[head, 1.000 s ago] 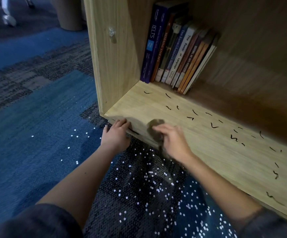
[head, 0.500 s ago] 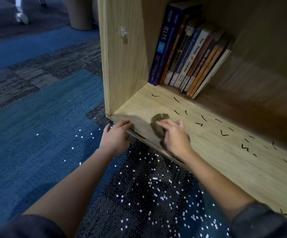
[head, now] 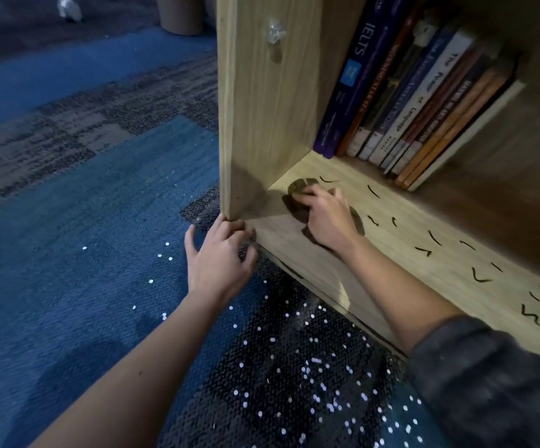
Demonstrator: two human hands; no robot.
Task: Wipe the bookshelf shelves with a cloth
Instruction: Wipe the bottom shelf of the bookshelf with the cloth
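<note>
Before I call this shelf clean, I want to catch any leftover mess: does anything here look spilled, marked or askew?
Yes. Short black squiggles are scattered over the shelf board to the right of the cloth, so it looks unwiped. Small white specks litter the carpet in front. The books lean instead of standing upright.

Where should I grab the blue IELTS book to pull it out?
Take the IELTS book by its spine, coming from the open front of the shelf. It stands leftmost, the side panel on its left and other books against its right, so only the spine is exposed; pinch its edges with fingers and draw it out.
</note>
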